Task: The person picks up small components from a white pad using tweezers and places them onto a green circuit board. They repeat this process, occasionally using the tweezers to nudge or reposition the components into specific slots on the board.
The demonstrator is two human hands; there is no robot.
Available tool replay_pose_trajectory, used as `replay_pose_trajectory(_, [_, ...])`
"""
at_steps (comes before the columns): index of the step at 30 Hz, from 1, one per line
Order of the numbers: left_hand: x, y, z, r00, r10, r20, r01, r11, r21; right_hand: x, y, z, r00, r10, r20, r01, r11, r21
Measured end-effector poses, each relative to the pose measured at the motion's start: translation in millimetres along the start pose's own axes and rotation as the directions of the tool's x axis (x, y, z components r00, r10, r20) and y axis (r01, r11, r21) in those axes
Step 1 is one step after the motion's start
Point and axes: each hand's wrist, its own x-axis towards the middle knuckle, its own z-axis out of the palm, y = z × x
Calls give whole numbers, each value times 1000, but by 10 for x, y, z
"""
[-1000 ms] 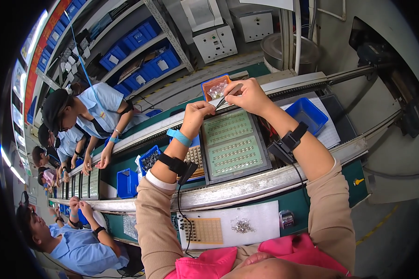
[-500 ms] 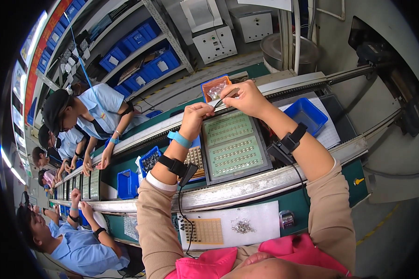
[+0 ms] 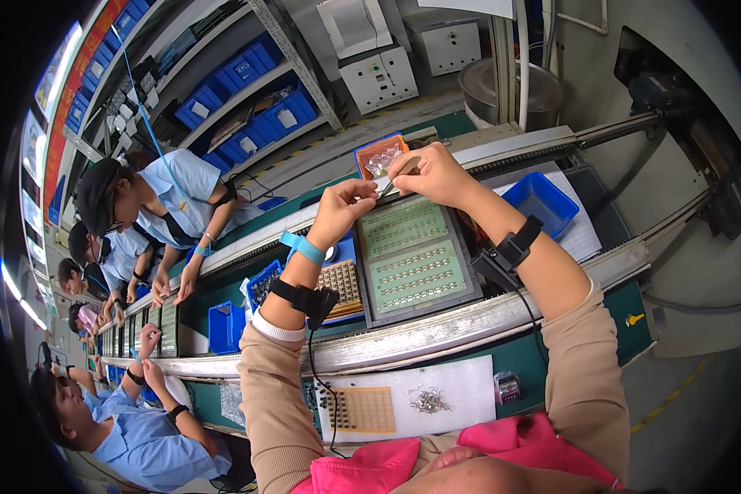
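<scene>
Over the far edge of a dark-framed tray, my right hand [image 3: 431, 174] pinches a slim pair of tweezers [image 3: 388, 188] pointing down and left. My left hand [image 3: 340, 212] is close beside the tip, thumb and forefinger curled together; whatever is between them is too small to make out. Below both hands, the tray frame [image 3: 472, 280] bears two pale green circuit panels [image 3: 416, 276] with rows of small metallic parts. An orange bin [image 3: 361, 160] with clear bags in it is just beyond my fingers.
An empty blue bin [image 3: 542, 206] stands right of the tray, and a tan grid of small parts [image 3: 340, 282] left of it. Nearer me, a white sheet [image 3: 469, 395] carries loose metal pieces [image 3: 430, 401]. Several co-workers in blue shirts [image 3: 152, 445] work along the conveyor rail [image 3: 436, 333] at left.
My left hand has shifted slightly left and its fingers have loosened a little from the tweezers' tip. My right hand has barely moved. A co-worker's hands at left have shifted.
</scene>
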Motion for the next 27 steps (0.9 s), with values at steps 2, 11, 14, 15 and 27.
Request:
replay_pose_trajectory(2, [12, -11, -4, 999, 5, 43, -5, 1000, -4, -13, 8, -6, 1000, 18, 11, -19, 999, 31])
replay_pose_trajectory(11, [19, -75, -137, 986, 71, 151, -110, 955, 274, -5, -33, -2, 998, 44, 44, -45, 999, 20])
replay_pose_trajectory(14, [9, -82, -128, 988, 83, 130, -121, 940, 320, -2, -23, 15, 1000, -10, 14, 10, 1000, -1])
replay_pose_trajectory(15, [7, -86, -120, 989, 85, 119, -119, 941, 317, -4, -18, 16, 999, -37, 0, 37, 999, -13])
replay_pose_trajectory(27, [56, -5, -24, 971, 194, 139, -236, 863, 447, 15, -5, -62, 997, 45, 63, -48, 998, 44])
